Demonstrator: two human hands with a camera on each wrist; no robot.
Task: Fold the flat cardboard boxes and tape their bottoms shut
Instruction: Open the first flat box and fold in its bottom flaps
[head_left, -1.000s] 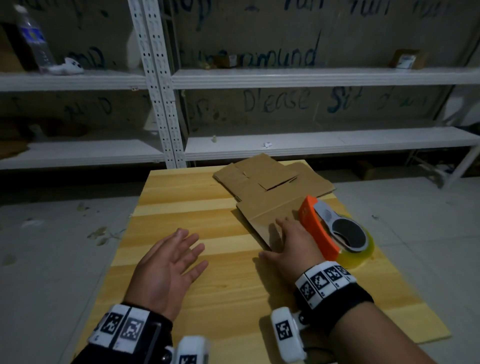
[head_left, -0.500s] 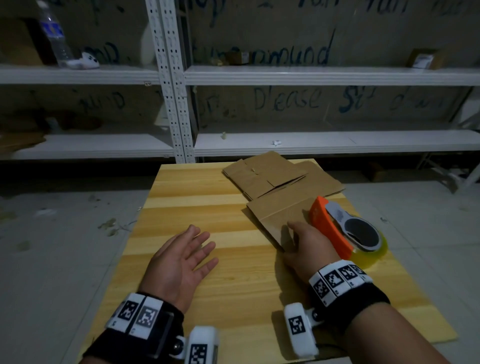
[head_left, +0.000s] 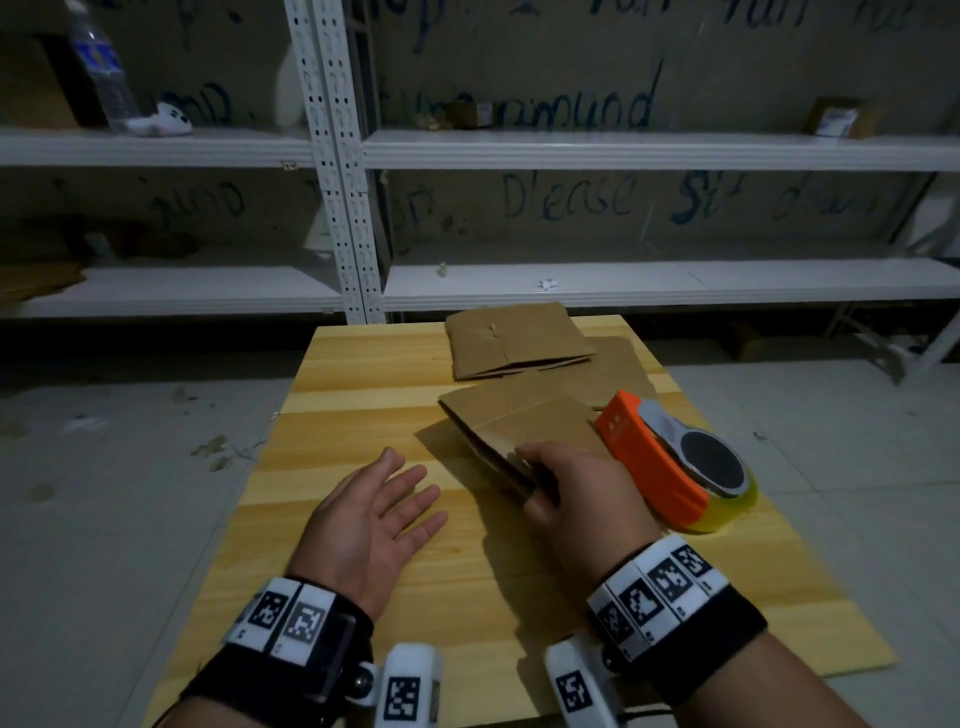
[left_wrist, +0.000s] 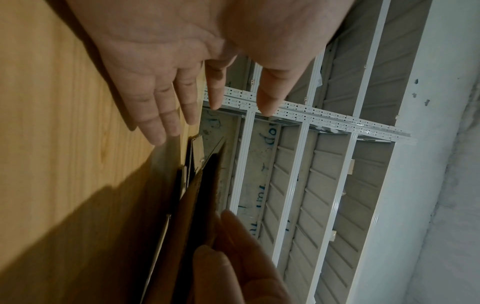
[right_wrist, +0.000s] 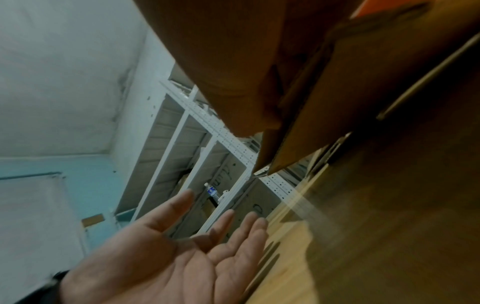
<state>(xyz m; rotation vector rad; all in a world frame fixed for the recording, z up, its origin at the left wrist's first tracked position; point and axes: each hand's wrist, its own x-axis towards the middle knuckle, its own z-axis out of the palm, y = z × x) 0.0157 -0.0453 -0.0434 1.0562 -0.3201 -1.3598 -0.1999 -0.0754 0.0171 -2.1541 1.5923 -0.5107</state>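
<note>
A flat brown cardboard box (head_left: 519, 421) is tilted up off the wooden table (head_left: 363, 395), its near corner pinched by my right hand (head_left: 550, 480). In the left wrist view the same cardboard box (left_wrist: 192, 205) shows edge-on, with my right hand's fingers (left_wrist: 233, 246) curled over it. My left hand (head_left: 384, 499) hovers just left of it, palm up toward the box and fingers spread, holding nothing. More flat boxes (head_left: 514, 340) lie at the table's far end. An orange tape dispenser (head_left: 670, 462) with a clear roll sits right of my right hand.
White metal shelving (head_left: 623, 148) stands behind the table, with a water bottle (head_left: 98, 67) and a small box (head_left: 836, 117) on it. The tiled floor (head_left: 104, 467) surrounds the table on both sides.
My right hand has lifted the near flat box off the stack and pulled it toward me. My left hand has moved up beside it.
</note>
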